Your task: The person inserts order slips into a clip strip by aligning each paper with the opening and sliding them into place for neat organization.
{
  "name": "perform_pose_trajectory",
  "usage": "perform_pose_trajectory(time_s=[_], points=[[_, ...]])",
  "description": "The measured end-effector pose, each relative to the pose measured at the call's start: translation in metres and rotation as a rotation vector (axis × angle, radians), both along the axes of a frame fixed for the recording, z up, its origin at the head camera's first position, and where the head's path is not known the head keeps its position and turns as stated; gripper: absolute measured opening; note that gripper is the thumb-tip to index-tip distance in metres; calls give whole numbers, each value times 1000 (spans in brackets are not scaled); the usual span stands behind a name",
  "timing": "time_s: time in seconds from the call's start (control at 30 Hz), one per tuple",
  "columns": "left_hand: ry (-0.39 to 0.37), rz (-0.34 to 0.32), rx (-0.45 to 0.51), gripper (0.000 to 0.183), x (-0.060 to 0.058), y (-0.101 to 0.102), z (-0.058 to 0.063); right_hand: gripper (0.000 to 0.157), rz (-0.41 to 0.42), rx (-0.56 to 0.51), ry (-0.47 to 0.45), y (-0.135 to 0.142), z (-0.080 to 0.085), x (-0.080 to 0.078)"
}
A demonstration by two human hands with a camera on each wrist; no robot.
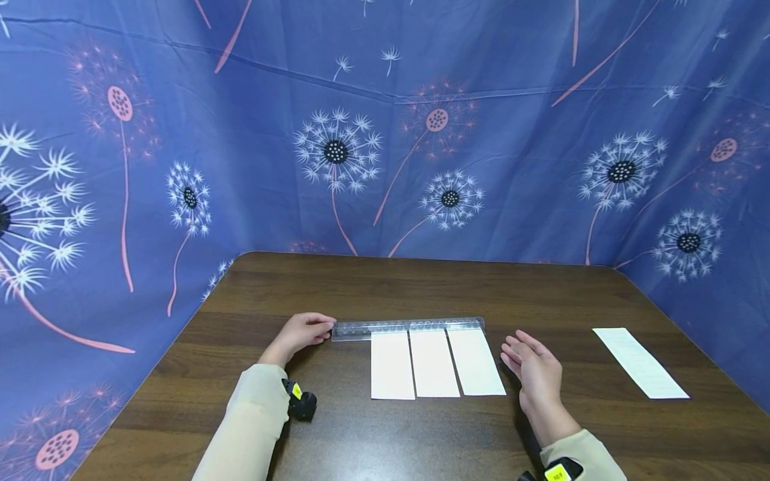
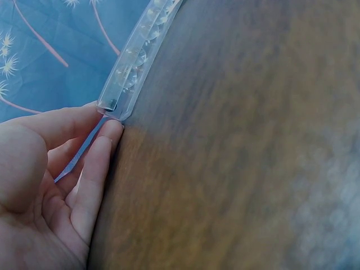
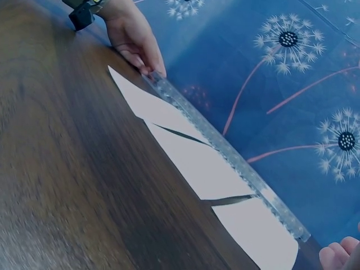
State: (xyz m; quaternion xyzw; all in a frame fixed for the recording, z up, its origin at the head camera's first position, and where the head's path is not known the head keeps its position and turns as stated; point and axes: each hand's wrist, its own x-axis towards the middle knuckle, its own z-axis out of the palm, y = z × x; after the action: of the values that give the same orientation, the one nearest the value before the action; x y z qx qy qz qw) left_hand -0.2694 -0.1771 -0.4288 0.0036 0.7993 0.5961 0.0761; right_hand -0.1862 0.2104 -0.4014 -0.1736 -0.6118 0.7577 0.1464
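My left hand (image 1: 305, 331) pinches the left end of a clear plastic ruler (image 1: 409, 326), thumb and fingertips at its corner in the left wrist view. Along the ruler (image 2: 134, 64) runs a row of rounded clear shapes. It lies across the top edges of three white paper strips: a left strip (image 1: 393, 365), a middle strip (image 1: 436, 365) and a right strip (image 1: 477, 363), set side by side with narrow gaps. To the right of them my right hand (image 1: 535, 371) holds nothing, its fingers loosely bent, apart from ruler and paper.
A fourth white paper strip (image 1: 640, 364) lies slanted on the brown wooden table (image 1: 421, 441), toward its right edge. Behind the table and at both sides hangs a blue dandelion-print cloth (image 1: 259, 153).
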Motion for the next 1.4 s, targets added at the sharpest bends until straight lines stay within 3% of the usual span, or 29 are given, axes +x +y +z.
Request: perform_pose_trajectory(time_s=[0.27,0.53,0.83,1.07,1.4], points=[[5,3,-16,23,0,0,1,26,-47,-19,-20,12,3,0],[2,4,-8,23,0,0,1,32,-76,-36,-53,30,2,2],[-6,10,-22,23,0,0,2,45,-50,-121,-79,48,6,2],[-10,5,-19,24,1,0,2,24,-26,-273,-64,63,7,3],[-14,24,-31,22,-1,0,0,11,62,-437,-32,85,4,2]])
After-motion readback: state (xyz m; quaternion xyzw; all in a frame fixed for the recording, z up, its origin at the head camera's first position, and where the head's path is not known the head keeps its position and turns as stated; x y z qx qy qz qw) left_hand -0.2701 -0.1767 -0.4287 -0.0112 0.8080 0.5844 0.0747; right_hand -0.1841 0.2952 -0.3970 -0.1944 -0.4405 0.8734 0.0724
